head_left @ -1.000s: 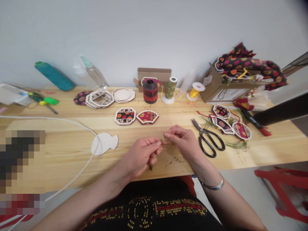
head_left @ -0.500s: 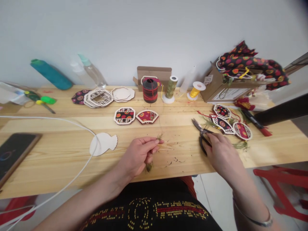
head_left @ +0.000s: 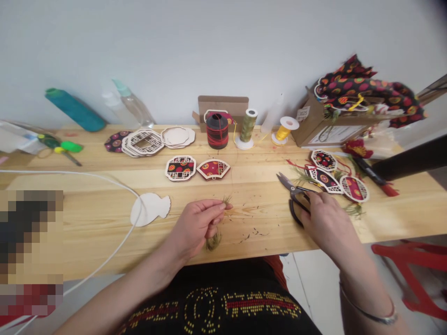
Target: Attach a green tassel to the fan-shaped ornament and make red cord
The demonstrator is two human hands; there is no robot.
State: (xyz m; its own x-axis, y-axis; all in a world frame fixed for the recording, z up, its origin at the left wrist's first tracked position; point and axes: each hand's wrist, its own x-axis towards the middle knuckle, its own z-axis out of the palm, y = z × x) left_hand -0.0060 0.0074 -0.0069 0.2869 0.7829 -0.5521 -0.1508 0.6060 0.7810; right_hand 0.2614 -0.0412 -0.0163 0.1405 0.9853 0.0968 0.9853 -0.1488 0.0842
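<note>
Pinched between the fingers of my left hand (head_left: 200, 223) is a small bundle of olive-green thread (head_left: 213, 241). Its cut ends poke out above the fingertips, and a looped part hangs below them. My right hand (head_left: 330, 221) is closed on the black handles of the scissors (head_left: 296, 199), at or just above the tabletop. The scissors' blades point up and to the left, slightly apart. Part of one handle is hidden under the fingers. Just beyond that hand lie fabric-covered wooden ornaments (head_left: 326, 180) with red cords and green tassels.
Dark thread scraps dot the wooden table (head_left: 258, 251) between my hands. Thread spools stand at the back, including a yellow spool (head_left: 284, 130). A cardboard box (head_left: 314, 118) holds patterned fabric. A white cable (head_left: 115, 249) crosses the left side over a white vase-shaped piece (head_left: 150, 209).
My left hand has shifted slightly left with the thread bundle, and more of its lower loop shows. My right hand stays on the scissors, nearly unmoved.
</note>
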